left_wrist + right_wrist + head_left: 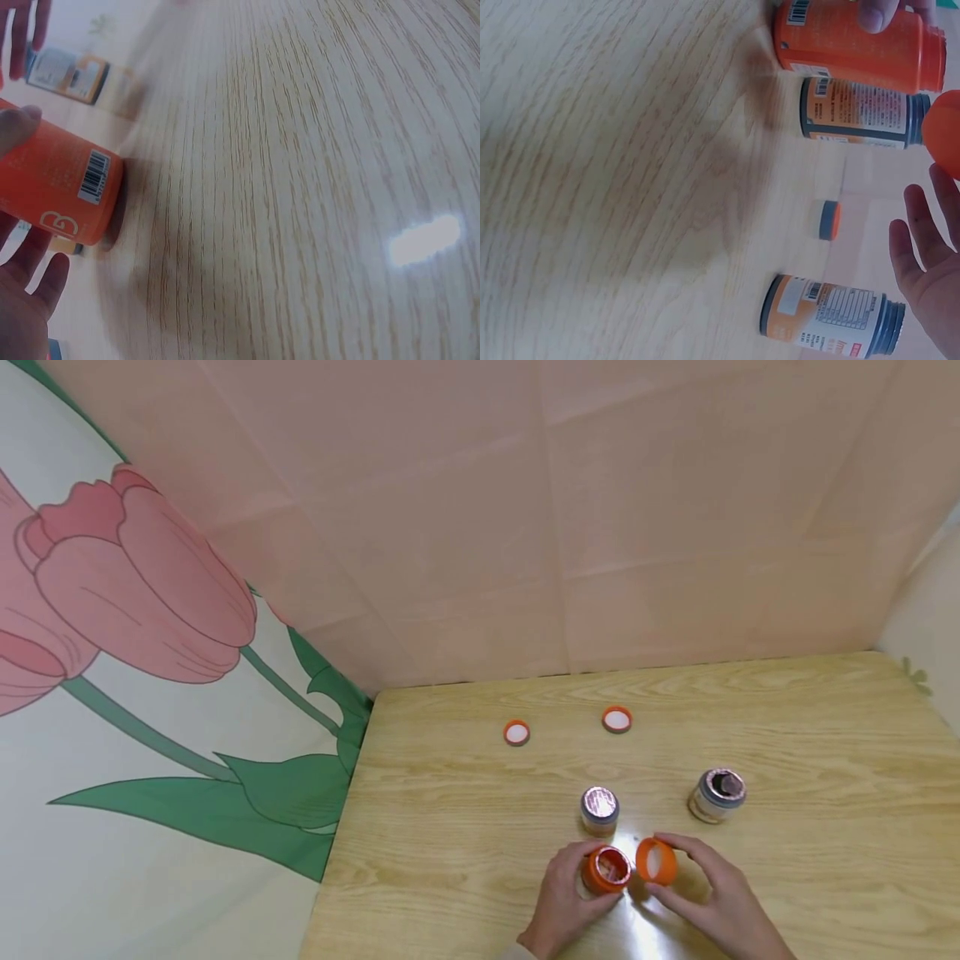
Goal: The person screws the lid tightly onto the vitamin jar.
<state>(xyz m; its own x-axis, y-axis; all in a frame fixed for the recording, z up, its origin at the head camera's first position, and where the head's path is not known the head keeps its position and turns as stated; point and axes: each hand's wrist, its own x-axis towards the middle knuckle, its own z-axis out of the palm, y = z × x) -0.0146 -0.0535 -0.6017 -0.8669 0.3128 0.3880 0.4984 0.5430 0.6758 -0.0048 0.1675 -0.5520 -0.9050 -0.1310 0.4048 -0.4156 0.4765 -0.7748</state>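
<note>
My left hand point(564, 892) grips an orange bottle point(591, 881) that stands upright on the table. The bottle's mouth is uncovered, with shiny foil around its rim; what lies inside is unclear. A barcode shows low on the orange bottle point(60, 180) in the left wrist view. Just right of the mouth, and apart from it, my right hand point(716, 889) pinches an orange cap point(665, 865) between thumb and finger. The cap is tipped on its side, its white inner face towards the bottle. In the right wrist view the other fingers point(924, 229) spread away from the cap.
A capless bottle with a silver foil seal point(600, 806) stands just behind the orange one. Farther right is another capless bottle point(716, 795), its foil torn around a dark opening. Two caps, a smaller one point(517, 733) and another point(617, 720), lie inside-up towards the back.
</note>
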